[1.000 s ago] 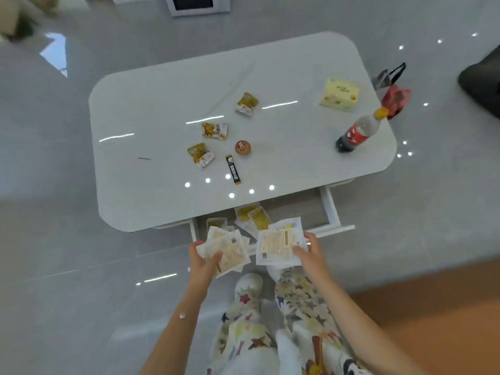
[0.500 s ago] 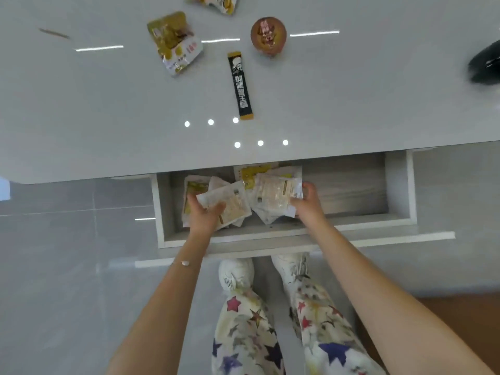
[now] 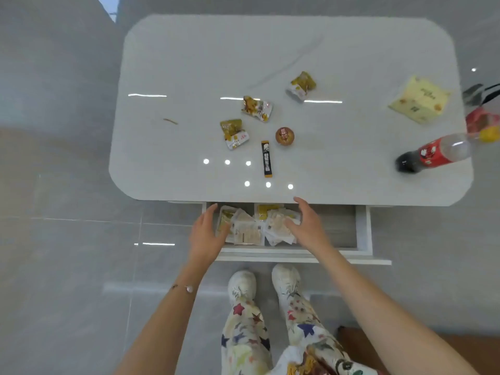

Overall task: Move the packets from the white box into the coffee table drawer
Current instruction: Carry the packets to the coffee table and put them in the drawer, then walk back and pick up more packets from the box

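The coffee table drawer (image 3: 362, 234) stands pulled out under the table's near edge. Several pale packets (image 3: 249, 231) lie in a loose heap in its left half, some yellow ones (image 3: 266, 211) tucked further back. My left hand (image 3: 207, 234) hovers over the drawer's left end with fingers straight and holds nothing. My right hand (image 3: 305, 223) hovers over the right side of the heap, fingers spread, also holding nothing. No white box is in view.
On the white table top (image 3: 167, 158) lie three yellow snack packets (image 3: 234, 132), a black stick sachet (image 3: 267, 158), a small round cup (image 3: 284, 136), a yellow box (image 3: 419, 102) and a cola bottle (image 3: 433, 152). My shoes (image 3: 242, 285) stand before the drawer.
Both hands let go of the packets they held, which now lie in the drawer. The hands have lifted and opened above the heap. The camera has pulled back from the table.
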Tool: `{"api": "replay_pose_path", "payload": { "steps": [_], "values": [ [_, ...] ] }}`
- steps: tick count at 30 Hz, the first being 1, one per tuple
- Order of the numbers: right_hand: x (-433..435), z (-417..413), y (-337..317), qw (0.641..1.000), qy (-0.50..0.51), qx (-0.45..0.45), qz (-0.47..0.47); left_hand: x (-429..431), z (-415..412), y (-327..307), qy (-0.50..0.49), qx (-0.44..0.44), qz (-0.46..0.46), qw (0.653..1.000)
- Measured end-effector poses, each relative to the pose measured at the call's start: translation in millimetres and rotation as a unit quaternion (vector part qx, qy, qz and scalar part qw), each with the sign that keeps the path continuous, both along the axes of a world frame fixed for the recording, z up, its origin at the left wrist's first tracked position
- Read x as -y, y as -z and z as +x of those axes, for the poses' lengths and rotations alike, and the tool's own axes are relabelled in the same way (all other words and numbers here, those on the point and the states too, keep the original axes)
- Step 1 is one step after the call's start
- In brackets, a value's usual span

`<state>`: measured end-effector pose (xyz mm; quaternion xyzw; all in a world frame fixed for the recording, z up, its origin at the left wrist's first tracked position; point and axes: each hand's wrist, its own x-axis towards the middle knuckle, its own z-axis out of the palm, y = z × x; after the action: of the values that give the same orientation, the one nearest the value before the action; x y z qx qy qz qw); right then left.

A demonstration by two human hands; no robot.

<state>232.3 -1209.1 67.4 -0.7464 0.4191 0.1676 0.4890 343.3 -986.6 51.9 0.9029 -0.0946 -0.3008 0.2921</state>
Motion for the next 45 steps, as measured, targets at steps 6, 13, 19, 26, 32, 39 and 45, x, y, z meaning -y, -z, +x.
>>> {"api": "replay_pose_path", "payload": {
  "steps": [6,13,19,26,32,39,45],
  "values": [
    [-19,45,-163,0.949,-0.249,0.029,-0.192,-27,11,-163,0.084,0.107,0.078,0.988],
    [-92,99,-296,0.828,-0.462,0.097,-0.301,-107,1,-305,0.016,0.213,0.170,0.962],
    [-217,141,-355,0.717,-0.589,0.174,-0.329,-227,-18,-352,-0.152,0.243,0.200,0.937],
    [-403,171,-379,0.614,-0.682,0.229,-0.325,-393,-70,-375,-0.294,0.215,0.264,0.893],
    [-558,181,-385,0.555,-0.732,0.265,-0.295,-525,-120,-379,-0.376,0.182,0.325,0.849],
    [-700,187,-387,0.480,-0.780,0.305,-0.261,-616,-151,-375,-0.487,0.145,0.333,0.794],
    [-798,211,-375,0.406,-0.824,0.314,-0.240,-670,-143,-362,-0.560,0.097,0.334,0.752]
  ]
}}
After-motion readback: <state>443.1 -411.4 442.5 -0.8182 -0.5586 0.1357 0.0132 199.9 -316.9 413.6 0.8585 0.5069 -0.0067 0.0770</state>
